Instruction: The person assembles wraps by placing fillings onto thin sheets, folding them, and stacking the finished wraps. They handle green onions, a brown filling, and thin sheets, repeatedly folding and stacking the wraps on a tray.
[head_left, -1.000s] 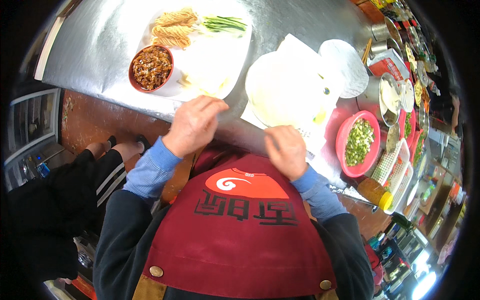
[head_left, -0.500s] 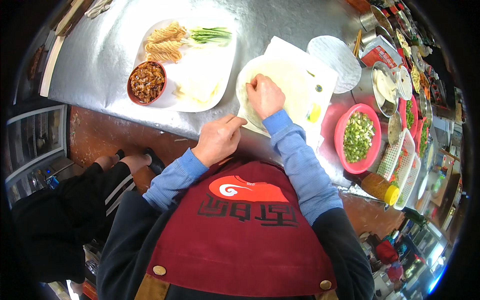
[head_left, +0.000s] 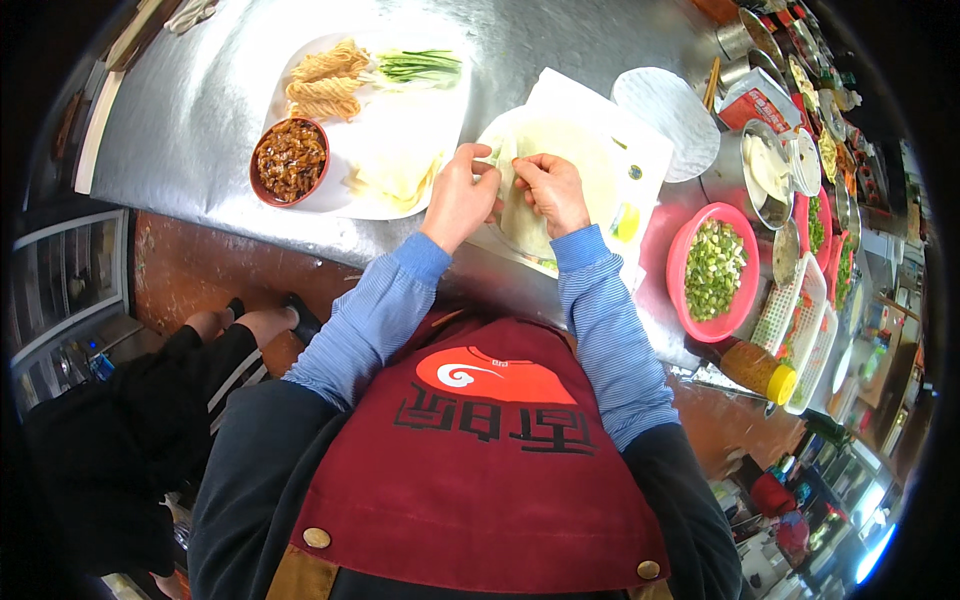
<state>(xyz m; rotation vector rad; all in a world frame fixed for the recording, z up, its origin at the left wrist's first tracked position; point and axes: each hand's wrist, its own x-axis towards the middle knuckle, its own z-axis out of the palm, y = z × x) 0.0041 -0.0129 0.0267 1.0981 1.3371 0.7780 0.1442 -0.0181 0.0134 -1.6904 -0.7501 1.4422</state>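
Over a stack of thin round pancakes (head_left: pixel 592 185), my right hand (head_left: pixel 556 195) pinches the near-left edge of the top sheet, and part of it rises as a pale fold between my hands. My left hand (head_left: pixel 460 197) is held beside that fold, fingers curled, with thumb and forefinger a little apart. I see nothing in it. The stack lies on white paper (head_left: pixel 560 95) on the steel table. To the left, a large white tray (head_left: pixel 350 205) carries brown shredded strips, cucumber sticks, pale thin sheets and a red bowl (head_left: pixel 263 180) of dark saucy meat.
At the right stand a pink bowl (head_left: pixel 676 270) of chopped spring onion, a steel pot (head_left: pixel 745 170), white baskets (head_left: pixel 778 315) and a jar with a yellow cap (head_left: pixel 782 384). A round translucent sheet (head_left: pixel 668 125) lies behind the paper. Another person's legs (head_left: pixel 262 328) show at lower left.
My left hand has moved up and right from the table edge to the pancakes. My right hand has shifted slightly right and down, and a fold of the sheet now stands between them.
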